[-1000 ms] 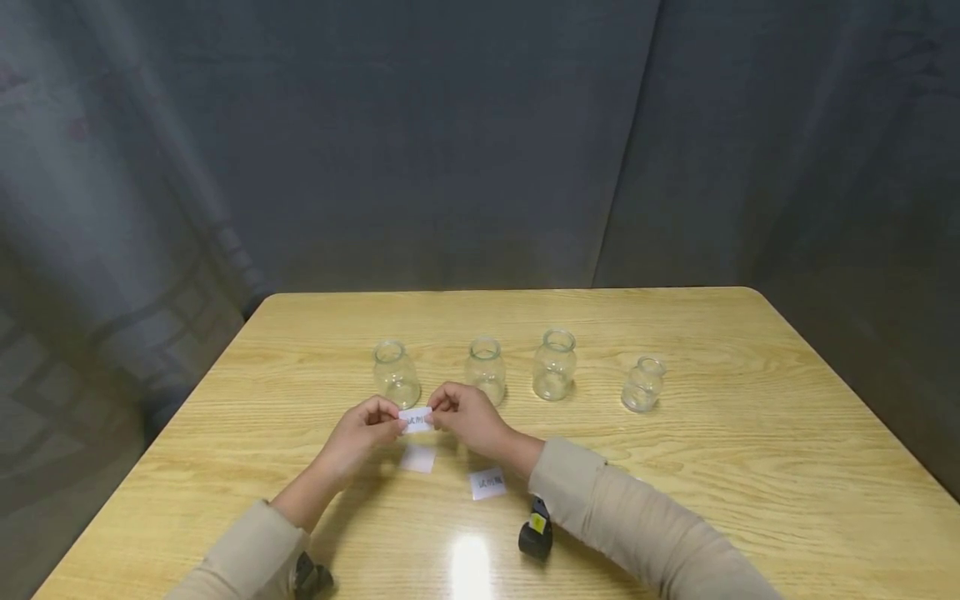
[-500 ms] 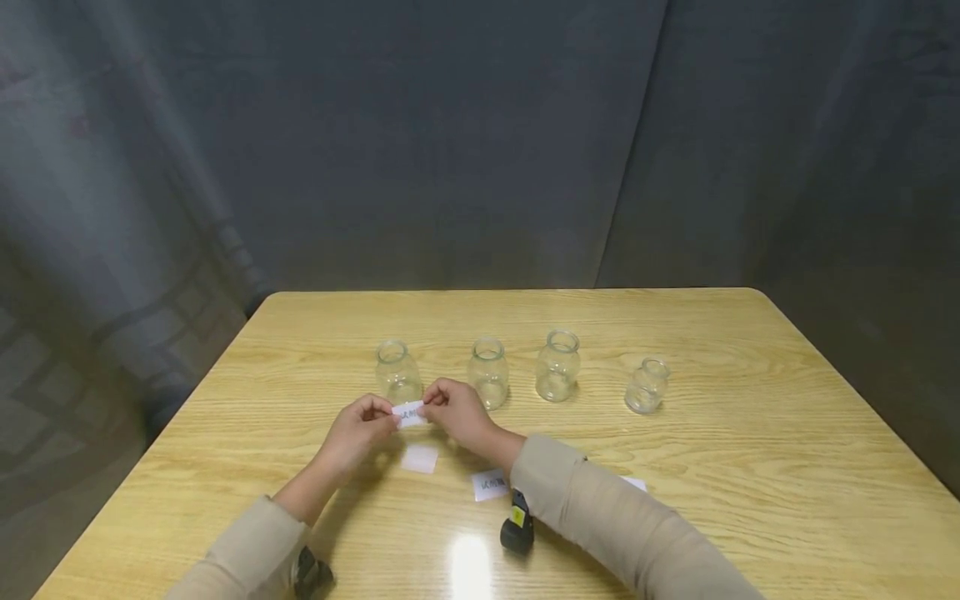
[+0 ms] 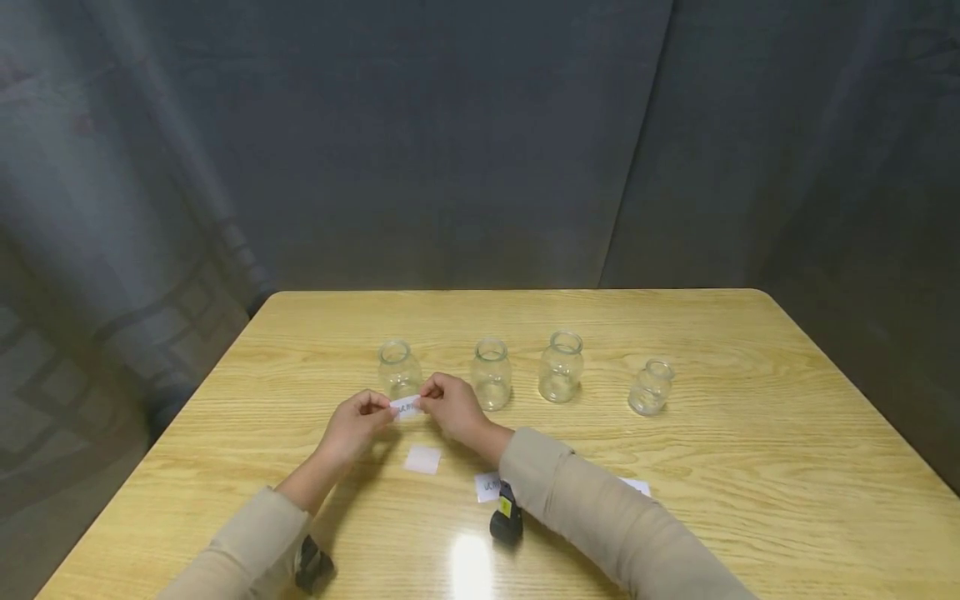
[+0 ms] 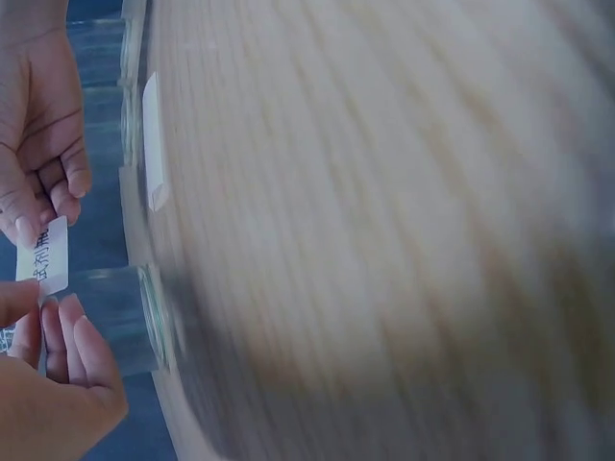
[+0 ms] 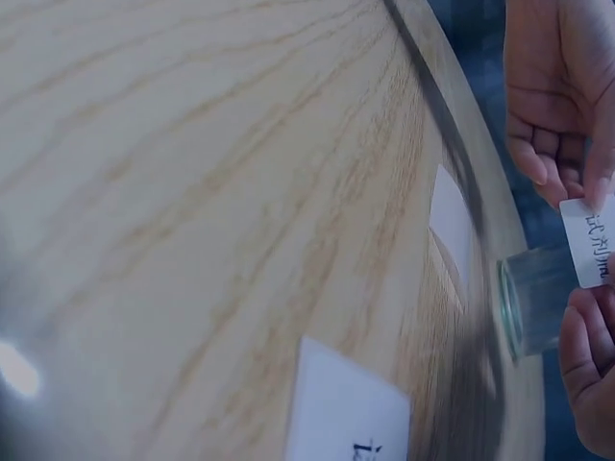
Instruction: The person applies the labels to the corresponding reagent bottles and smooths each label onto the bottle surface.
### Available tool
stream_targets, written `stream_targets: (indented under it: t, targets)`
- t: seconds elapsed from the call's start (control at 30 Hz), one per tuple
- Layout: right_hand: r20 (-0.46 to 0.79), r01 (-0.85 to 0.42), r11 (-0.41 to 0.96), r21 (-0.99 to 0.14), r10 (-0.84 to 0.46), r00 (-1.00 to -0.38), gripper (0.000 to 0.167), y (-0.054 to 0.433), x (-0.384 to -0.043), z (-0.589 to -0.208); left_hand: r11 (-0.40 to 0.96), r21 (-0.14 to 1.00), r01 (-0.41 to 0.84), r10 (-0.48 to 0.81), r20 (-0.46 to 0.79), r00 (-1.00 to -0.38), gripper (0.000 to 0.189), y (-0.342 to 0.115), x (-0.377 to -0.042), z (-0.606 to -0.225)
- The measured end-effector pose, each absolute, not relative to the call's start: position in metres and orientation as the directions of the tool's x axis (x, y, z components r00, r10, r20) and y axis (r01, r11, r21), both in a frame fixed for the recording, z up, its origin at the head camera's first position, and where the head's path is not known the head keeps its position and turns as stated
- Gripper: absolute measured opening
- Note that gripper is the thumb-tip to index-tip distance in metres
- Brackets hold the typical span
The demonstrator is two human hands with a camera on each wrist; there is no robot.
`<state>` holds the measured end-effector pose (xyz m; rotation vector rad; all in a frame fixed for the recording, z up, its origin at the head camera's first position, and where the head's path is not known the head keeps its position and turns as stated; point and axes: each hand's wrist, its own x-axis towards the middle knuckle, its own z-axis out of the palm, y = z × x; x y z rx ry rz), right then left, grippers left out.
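- Both hands now sit a little further left and closer to the leftmost jar [image 3: 399, 373] than a second ago, and the white label [image 3: 406, 407] comes with them.
- Left hand [image 3: 354, 427]: grip narrow, thumb and fingers pinching one end of the white label.
- Right hand [image 3: 455, 408]: grip equally narrow, pinching the opposite end.
- White label: held between the hands, clear of the surface [image 3: 750, 358], dark characters on its face; from the person's side it is in front of the leftmost jar's lower part. Contact with the glass: I cannot tell.
- Glassware: four clear jars upright, mouths uppermost, in a loose row. The second jar [image 3: 491, 375] and third jar [image 3: 561, 368] stand near each other; the small jar [image 3: 650, 388] is apart at the right end.
- On the surface: a plain pale card [image 3: 423, 459] below the hands; a lettered card [image 3: 487, 487], partly covered by the black wrist device [image 3: 506, 518]; another white card [image 3: 636, 486], partly behind the right sleeve [image 3: 592, 508].
- Backdrop: dark grey curtain [image 3: 450, 150] behind the surface.
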<state>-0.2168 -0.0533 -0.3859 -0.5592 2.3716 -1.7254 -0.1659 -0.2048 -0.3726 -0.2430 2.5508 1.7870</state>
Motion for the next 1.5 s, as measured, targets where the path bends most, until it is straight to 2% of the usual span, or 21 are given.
stream_targets:
  t: [0.27,0.63,1.3,1.5]
  targets:
    - [0.114,-0.233,0.308,-0.922,-0.359,-0.926,0.005,-0.057,-0.222,-0.386,0.376,0.919,-0.118,-0.185,-0.051,-0.981,0.015,-0.202,-0.170,-0.374]
    - [0.159,-0.287,0.380,-0.879,-0.333,-0.929,0.006,-0.060,-0.224,-0.385,0.395,0.908,-0.136,-0.219,-0.051,-0.974,0.015,-0.201,-0.175,-0.373]
    - [0.130,-0.245,0.337,-0.909,-0.328,-0.936,0.007,-0.064,-0.229,-0.389,0.431,0.895,-0.117,-0.228,-0.018,-0.974,0.015,-0.201,-0.179,-0.373]
    - [0.169,-0.274,0.328,-0.904,-0.315,-0.934,0.007,-0.065,-0.230,-0.391,0.436,0.891,-0.124,-0.227,-0.025,-0.974,0.015,-0.203,-0.180,-0.374]
